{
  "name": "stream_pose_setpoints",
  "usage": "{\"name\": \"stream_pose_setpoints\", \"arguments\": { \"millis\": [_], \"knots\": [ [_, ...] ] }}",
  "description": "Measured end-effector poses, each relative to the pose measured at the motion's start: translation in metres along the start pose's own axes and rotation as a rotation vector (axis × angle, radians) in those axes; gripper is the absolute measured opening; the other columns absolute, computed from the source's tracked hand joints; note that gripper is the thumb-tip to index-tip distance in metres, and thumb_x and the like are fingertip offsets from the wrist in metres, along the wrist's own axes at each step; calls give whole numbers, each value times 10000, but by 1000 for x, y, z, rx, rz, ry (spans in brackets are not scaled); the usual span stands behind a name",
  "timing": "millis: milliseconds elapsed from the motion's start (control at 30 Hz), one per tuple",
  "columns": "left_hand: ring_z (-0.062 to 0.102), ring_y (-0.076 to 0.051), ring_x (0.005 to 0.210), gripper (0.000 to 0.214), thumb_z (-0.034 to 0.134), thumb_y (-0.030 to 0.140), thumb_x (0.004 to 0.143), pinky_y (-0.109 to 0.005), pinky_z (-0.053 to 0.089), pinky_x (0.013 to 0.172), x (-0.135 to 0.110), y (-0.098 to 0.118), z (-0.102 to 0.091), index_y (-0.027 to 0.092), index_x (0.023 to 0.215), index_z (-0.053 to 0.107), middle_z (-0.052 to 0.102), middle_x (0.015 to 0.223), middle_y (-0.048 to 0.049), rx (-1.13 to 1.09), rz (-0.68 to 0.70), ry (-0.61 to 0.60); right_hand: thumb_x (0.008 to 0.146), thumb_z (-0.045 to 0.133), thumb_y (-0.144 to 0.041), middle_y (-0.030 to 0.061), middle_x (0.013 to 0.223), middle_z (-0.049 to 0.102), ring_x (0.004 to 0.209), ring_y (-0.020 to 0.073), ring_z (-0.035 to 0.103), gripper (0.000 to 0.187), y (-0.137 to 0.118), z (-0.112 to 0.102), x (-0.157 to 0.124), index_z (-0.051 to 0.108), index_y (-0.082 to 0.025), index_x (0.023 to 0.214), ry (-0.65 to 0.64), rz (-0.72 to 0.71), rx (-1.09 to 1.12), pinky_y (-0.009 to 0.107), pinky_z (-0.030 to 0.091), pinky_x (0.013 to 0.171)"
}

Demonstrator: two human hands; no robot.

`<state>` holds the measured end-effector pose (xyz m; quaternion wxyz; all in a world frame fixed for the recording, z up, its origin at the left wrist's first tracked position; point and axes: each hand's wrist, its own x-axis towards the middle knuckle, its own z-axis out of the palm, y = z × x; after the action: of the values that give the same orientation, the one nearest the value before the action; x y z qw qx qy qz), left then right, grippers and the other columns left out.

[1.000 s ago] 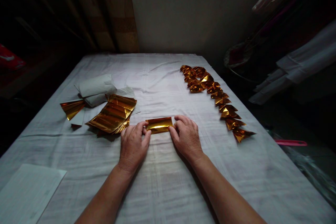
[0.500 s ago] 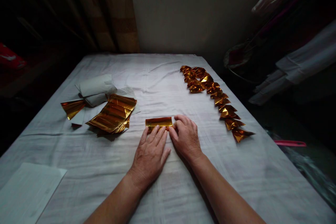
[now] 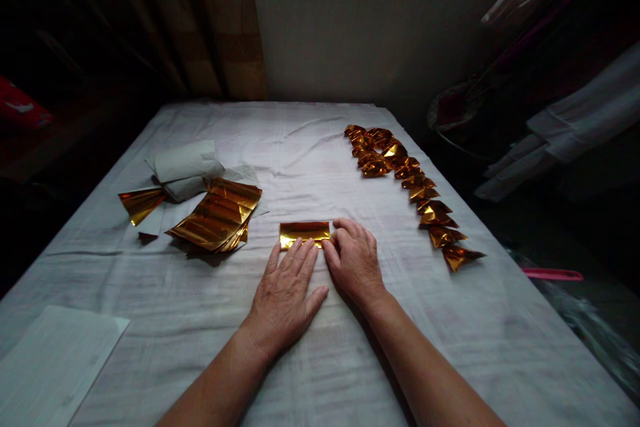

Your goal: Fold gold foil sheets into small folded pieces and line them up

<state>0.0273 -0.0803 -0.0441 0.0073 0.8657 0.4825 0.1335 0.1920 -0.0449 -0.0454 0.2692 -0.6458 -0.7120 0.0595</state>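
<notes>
A folded strip of gold foil paper [image 3: 304, 230] lies flat on the cloth-covered table in front of me. My left hand [image 3: 287, 293] rests palm down with its fingers stretched out, the fingertips pressing on the strip's near edge. At the strip's right end, my right hand [image 3: 354, 260] is curled, its thumb and bent index finger closed at the near right corner. The fingers cover part of the near edge. Left of the strip is a fanned stack of gold foil sheets [image 3: 217, 213].
Folded gold foil pieces [image 3: 435, 213] run in a line along the table's right side. Pale paper sheets [image 3: 183, 163] lie behind the stack, and a white sheet [image 3: 60, 367] sits at the near left. Beyond the right edge are a pink handle [image 3: 553, 274] and hanging white cloth [image 3: 580, 113].
My left fingers have drawn back slightly toward me, showing a little more of the foil strip's near part. The left thumb has spread a bit outward. My right hand has hardly moved.
</notes>
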Motion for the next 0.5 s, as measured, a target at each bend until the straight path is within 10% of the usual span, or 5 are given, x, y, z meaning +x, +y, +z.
{"name": "stream_pose_setpoints", "arguments": {
  "millis": [500],
  "knots": [
    [372, -273, 1424, 617, 419, 532, 950, -531, 130, 1216, -14, -17, -4, 182, 1457, 436, 437, 1522, -89, 42, -100, -48, 909, 511, -218, 112, 1262, 639, 1240, 255, 508, 258, 2, -1, -2, 619, -190, 1141, 66, -27, 35, 436, 327, 1059]
  ]
}}
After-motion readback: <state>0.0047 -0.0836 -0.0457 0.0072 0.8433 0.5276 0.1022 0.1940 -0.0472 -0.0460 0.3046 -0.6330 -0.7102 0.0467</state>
